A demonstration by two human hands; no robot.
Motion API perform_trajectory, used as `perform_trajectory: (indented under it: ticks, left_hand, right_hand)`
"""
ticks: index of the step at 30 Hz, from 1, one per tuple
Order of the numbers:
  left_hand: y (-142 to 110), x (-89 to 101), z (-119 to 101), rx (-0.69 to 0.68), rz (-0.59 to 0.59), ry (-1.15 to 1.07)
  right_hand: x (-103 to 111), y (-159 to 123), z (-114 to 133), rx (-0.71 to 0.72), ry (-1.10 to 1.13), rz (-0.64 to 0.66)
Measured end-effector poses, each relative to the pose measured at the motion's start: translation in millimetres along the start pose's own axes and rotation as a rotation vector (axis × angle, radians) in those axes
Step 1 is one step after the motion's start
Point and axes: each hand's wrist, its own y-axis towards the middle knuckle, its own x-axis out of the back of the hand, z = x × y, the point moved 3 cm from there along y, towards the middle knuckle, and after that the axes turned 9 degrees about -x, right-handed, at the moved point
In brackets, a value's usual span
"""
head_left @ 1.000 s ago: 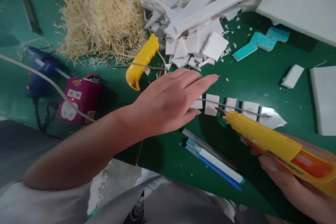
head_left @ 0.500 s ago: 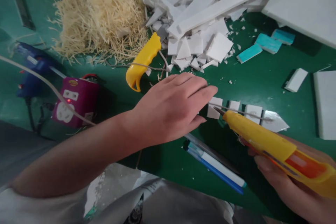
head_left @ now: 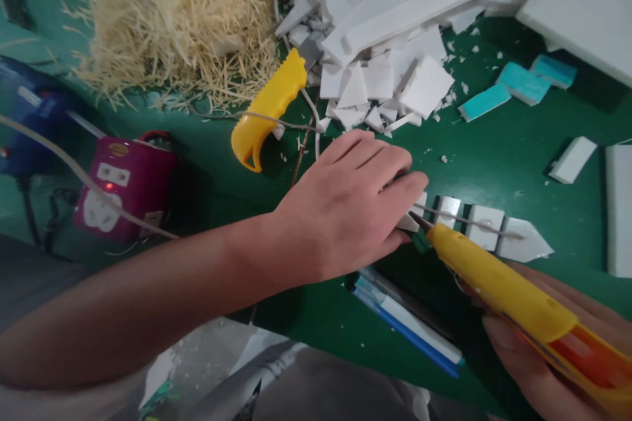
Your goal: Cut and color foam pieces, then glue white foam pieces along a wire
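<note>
In my right hand is a yellow glue gun, its thin dark nozzle pointing left. The nozzle tip is at a small white foam piece beside my left fingertips. My left hand is closed on this piece, thumb below and fingers above, and its palm hides part of it. A thin grey string runs from there to the right across a row of small foam blocks. The last block is a pointed foam piece, where the string ends at a glossy spot.
White foam scraps and pale wood shavings are heaped at the back. A yellow handle lies before them. At left are a magenta power socket and a blue glue gun. Pens lie near the front edge; turquoise blocks at right.
My left hand has shifted right and its fingers now cover more of the nearest foam piece, which looks tilted. The nozzle stays close beside the fingers. The whole view has shifted slightly.
</note>
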Motion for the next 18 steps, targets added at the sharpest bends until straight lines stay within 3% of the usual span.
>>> perform_trajectory:
  ticks: [12, 16, 18]
  left_hand:
    - [0.0, -2.0, 0.3, 0.019, 0.026, 0.032]
    - [-0.3, -2.7, 0.4, 0.026, 0.042, 0.024]
    - [-0.6, -3.1, 0.6, 0.031, 0.045, 0.023]
  right_hand:
    - [-0.3, 1.2, -0.6, 0.066, -0.066, 0.032]
    - [-2.2, 2.2, 1.3, 0.036, -0.053, -0.022]
    - [-2.0, 0.1, 0.0, -0.044, -0.074, -0.054]
